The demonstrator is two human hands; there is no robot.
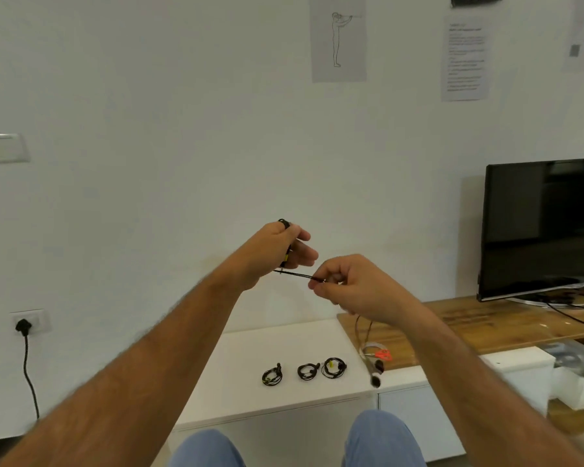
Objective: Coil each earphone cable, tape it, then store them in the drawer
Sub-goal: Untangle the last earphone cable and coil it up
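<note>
Left hand [277,247] raised, fingers [300,256] curled round a black cable [294,275] wound over them. The cable runs taut toward four o'clock into the right hand [354,286], thumb and forefinger pinching it. Three coils [305,371] lie on the white counter [250,382] at six o'clock, well apart from both hands.

Both forearms are bare, with no sleeve showing from the fingers back to the elbows, and fine hair lies along them. The left hand [277,247] and right hand [351,288] wear no gloves. Below the fingers, two knees [206,448] show in light blue denim.
</note>
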